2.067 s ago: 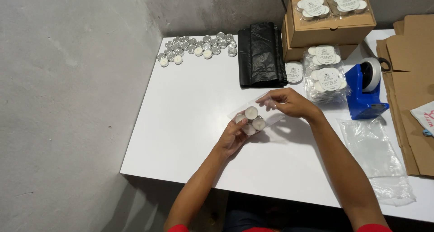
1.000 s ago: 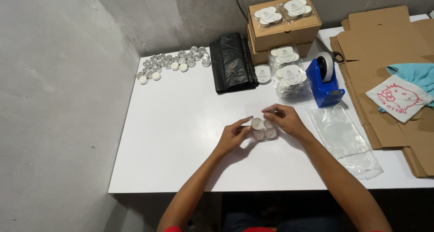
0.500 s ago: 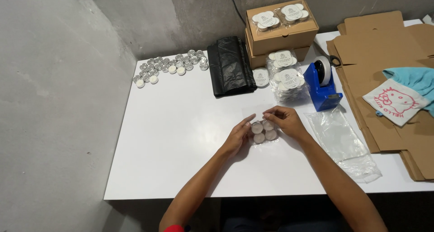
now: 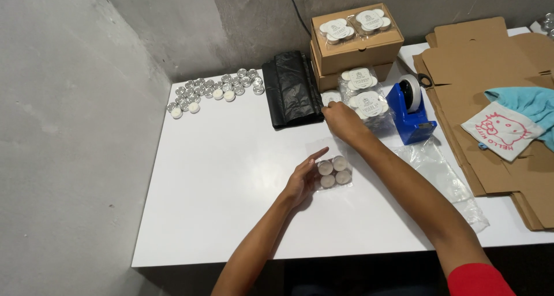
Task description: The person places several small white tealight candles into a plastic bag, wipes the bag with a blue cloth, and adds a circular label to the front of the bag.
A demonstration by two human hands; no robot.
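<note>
Tealights (image 4: 334, 172) steadied by left hand (image 4: 304, 179); right hand (image 4: 340, 120) seemingly touching sticker (image 4: 330, 97).

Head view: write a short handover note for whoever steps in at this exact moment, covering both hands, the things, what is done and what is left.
Left hand: open, flat on the white table, fingertips against the clear packet of four tealights.
Right hand: reaching to the round white label beside the bagged, labelled tealight packs; grip hidden.
Done: four tealights sit grouped in their clear bag.
Left: the packet carries no label; loose tealights wait at the far left corner.
</note>
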